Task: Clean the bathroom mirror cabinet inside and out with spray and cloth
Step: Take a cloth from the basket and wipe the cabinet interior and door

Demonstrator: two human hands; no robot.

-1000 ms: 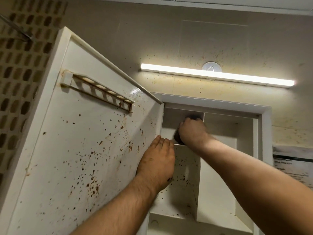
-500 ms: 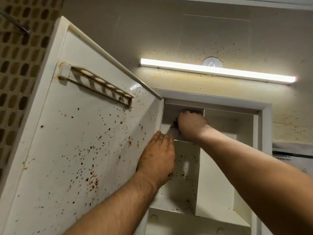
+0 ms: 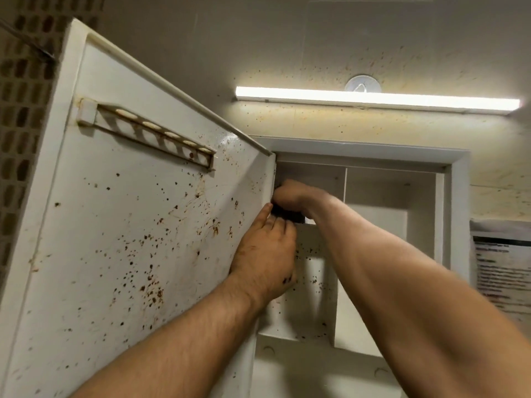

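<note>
Well to the left of the fingers, the open cabinet door shows its white inner face, speckled with rust-brown spots, and a holder rail with a row of round holes is fixed high on it. The left hand lies against the door's hinged edge. Its fingers are stretched out almost straight and hold nothing, and their tips reach up to a dark cloth. Just above those tips, the right hand curls over the cloth and presses it into the upper left compartment of the cabinet, close to the hinge side. The right hand is blurred, so its separate fingers cannot be told apart. Below the fingers the compartment wall is spotted brown. Above and to the right of them a light strip glows on the stained wall.
</note>
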